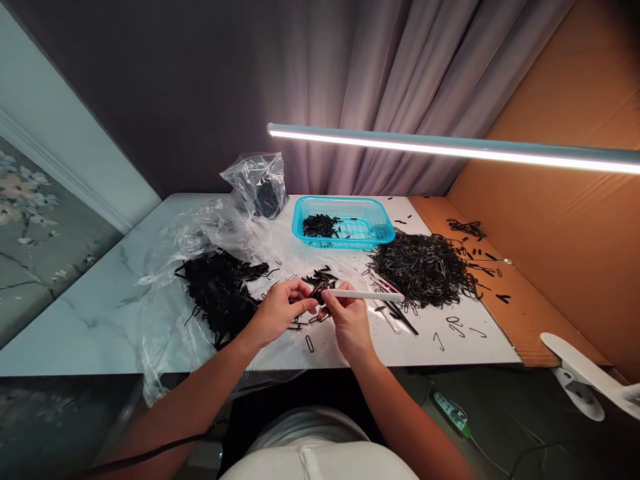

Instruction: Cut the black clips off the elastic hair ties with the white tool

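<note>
Both hands meet low over the middle of the table. My right hand [351, 323] is closed round a slim whitish stick [367, 294], which points to the right with a pinkish tip. My left hand [284, 310] is closed in a pinch on a small dark piece; its exact kind cannot be made out. Small black pieces [323, 277] lie just beyond the fingertips. Left of my hands, a heap of black strips [220, 293] rests on clear plastic sheeting [173, 320]. A tangled pile of thin black loops [425, 267] lies to the right.
A blue plastic basket [344, 245] with black pieces inside stands at the back. Beside it is a clear bag [253, 177] with dark contents. Loose loops [455, 325] are scattered front right. A lit tube lamp [450, 148] spans above; cardboard [555, 220] borders the right.
</note>
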Motion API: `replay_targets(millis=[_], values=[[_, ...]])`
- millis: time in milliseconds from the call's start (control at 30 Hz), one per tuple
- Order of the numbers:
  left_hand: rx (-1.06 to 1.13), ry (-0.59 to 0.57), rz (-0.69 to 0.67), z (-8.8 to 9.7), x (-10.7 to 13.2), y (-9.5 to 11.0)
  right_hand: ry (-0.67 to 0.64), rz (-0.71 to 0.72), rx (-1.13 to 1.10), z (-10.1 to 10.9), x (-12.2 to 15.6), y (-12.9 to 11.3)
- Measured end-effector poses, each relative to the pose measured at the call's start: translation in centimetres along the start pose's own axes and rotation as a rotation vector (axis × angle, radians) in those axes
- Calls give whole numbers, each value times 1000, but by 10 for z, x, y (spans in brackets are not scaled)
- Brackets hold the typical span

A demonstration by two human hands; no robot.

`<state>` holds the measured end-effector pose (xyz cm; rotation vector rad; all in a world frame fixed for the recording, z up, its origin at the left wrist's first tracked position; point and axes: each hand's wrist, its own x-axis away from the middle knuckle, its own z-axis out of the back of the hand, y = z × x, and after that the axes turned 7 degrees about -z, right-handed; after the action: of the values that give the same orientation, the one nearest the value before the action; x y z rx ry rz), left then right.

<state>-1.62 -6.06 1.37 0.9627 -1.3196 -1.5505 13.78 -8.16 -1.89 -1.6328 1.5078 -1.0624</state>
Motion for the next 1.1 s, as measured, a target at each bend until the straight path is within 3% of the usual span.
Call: replay_targets(millis=[133,333,467,633,767,967,1100], values=[[28,-9,-42,0,-1,-2,48,89,127,-3,3,-2],[153,31,-96,1,-3,-9,65,111,154,-12,5,-5],[299,-55,-45,3,-1,-12,56,105,135,-14,6,-8],[153,151,-46,1,0,-15,-32,-94,-145,-14,5,-13],[178,75,-41,2,2,-13,-69,-231,-272,-14,3,-13],[-76,182,-57,1,4,-10,74,93,12,-17,1,-6],[45,210,-14,-2,4,-8,102,170,143,-22,1,-6]])
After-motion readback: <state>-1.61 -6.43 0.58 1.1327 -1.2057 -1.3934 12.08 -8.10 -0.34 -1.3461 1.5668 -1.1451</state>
